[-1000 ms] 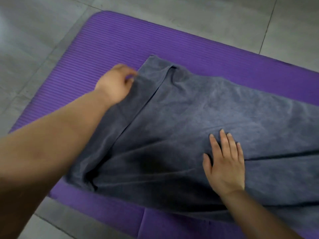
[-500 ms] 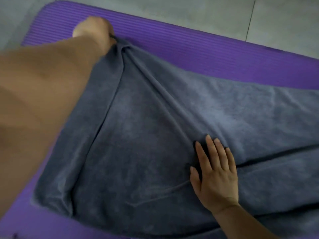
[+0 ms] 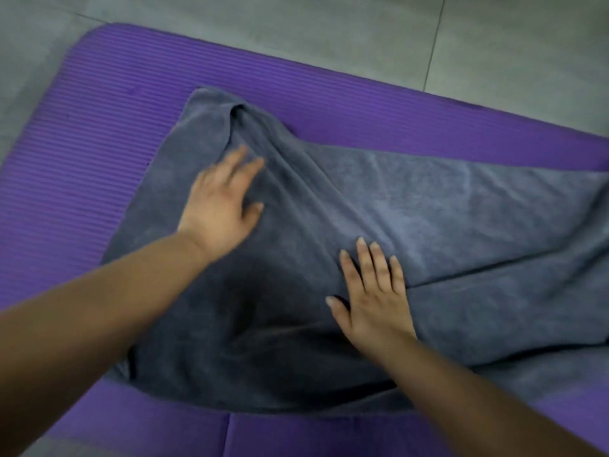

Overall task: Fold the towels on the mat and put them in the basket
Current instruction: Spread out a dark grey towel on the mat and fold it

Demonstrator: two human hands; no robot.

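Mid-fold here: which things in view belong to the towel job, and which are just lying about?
Job: grey towel; purple mat under it; left hand; right hand flat on the towel.
Lying about: tiled floor only.

Grey tiles (image 3: pixel 296 31) cover the floor, matte and faintly mottled, with thin dark grout lines (image 3: pixel 433 41) running between them. The light is soft and even.

Both forearms bare, reaching forward. Left hand (image 3: pixel 219 211) flat, palm down, fingers (image 3: pixel 242 166) straight and spread, blurred. Right hand (image 3: pixel 374 298) flat, palm down, fingers together, thumb out.
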